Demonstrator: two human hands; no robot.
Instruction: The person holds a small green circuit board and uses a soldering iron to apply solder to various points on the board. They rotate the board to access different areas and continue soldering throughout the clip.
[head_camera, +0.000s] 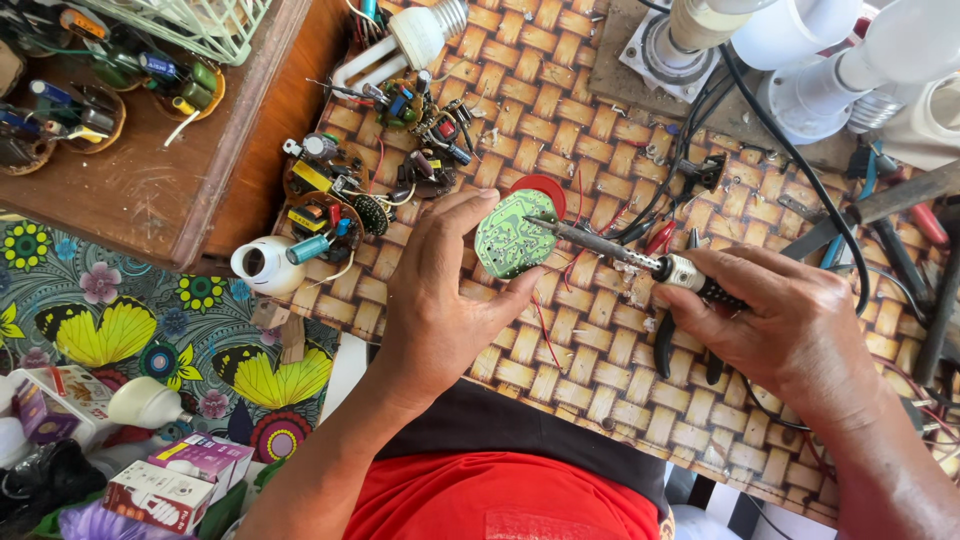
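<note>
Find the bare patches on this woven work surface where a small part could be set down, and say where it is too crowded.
Bare weave lies between the left hand and right hand, below the soldering iron. Crowded: loose circuit boards upper left, bulbs and hand tools upper right.

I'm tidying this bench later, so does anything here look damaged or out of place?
Yes. A white lamp base lies tipped on its side at the mat's left edge, shell open, and bare circuit boards with loose wires are scattered above the left hand.
</note>
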